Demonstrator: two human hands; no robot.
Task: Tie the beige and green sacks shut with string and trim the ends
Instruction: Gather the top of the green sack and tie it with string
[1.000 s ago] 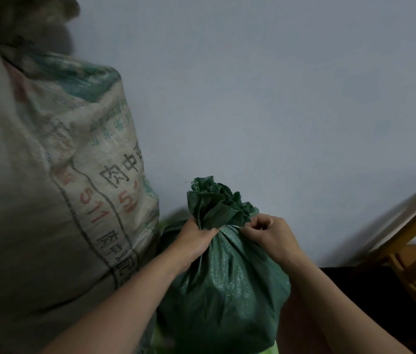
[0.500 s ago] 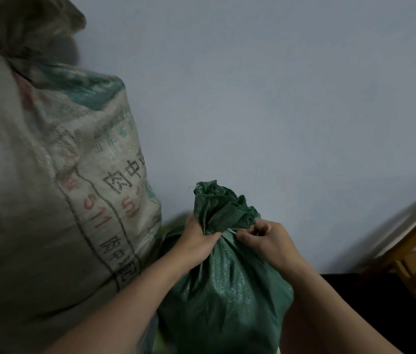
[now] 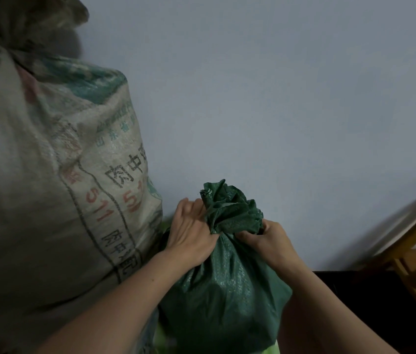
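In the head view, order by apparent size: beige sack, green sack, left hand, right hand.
1. beige sack, largest, partly cut off by the frame
2. green sack
3. left hand and right hand: look alike, not ranked

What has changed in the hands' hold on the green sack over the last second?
The left hand has slid up the neck of the green sack, fingers now reaching beside the bunched top; the right hand has tucked closer under it. Both still hold the neck; the beige sack stays put.
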